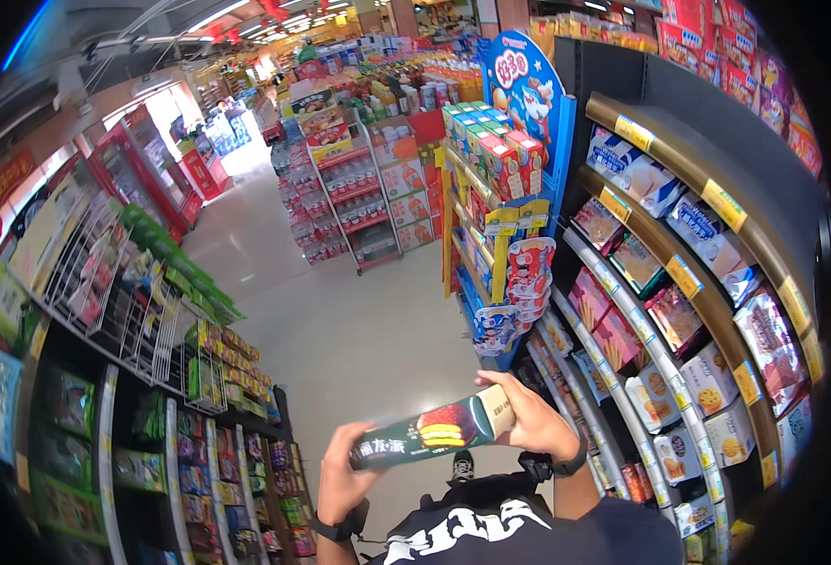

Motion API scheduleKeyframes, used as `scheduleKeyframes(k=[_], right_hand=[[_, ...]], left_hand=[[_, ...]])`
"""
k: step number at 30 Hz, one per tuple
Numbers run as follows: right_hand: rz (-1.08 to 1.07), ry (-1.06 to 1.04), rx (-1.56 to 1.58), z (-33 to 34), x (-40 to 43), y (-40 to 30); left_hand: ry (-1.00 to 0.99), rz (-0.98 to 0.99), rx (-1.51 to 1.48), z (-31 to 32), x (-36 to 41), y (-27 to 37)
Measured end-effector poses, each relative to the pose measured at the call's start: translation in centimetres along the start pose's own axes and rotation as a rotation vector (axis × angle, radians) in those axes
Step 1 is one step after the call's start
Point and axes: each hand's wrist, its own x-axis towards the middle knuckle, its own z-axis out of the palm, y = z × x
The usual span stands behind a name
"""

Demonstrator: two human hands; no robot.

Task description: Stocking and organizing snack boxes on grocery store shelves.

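Between my two hands I hold a long dark green snack carton, with a picture of a layered chocolate pie on its front and a cream-coloured end. My left hand grips the dark end, and my right hand grips the cream end. The carton lies sideways in front of my chest, its right end tilted up a little. Writing shows on its front. Both wrists wear dark bands, and below the carton one shoe stands on the floor.
Shelves of packaged biscuits curve along my right. A blue display stand with stacked boxes projects into the aisle. On my left are wire baskets and shelves of bagged snacks. Ahead, a bottle rack stands on the pale floor.
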Motion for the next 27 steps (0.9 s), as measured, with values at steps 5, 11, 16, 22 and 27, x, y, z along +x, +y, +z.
scheduleKeyframes(k=[5, 11, 16, 22, 27], right_hand=[[-0.014, 0.014, -0.001, 1.4, 6.9, 3.8], [0.072, -0.060, 0.005, 3.2, 12.7, 9.5], [0.124, -0.145, 0.010, 3.5, 19.1, 11.8], [0.179, -0.159, 0.006, 4.1, 29.7, 14.6], [0.086, -0.024, -0.109, 3.8, 39.8, 14.5]], left_hand=[[0.164, 0.030, 0.209, -0.6, 6.9, -2.2], [0.142, -0.124, 0.215, -0.4, 11.2, -5.5], [0.053, -0.215, 0.100, -1.0, 15.6, -10.7], [0.131, -0.175, 0.020, -2.1, 25.1, -17.7], [0.157, -0.032, -0.013, -5.3, 35.3, -22.2]])
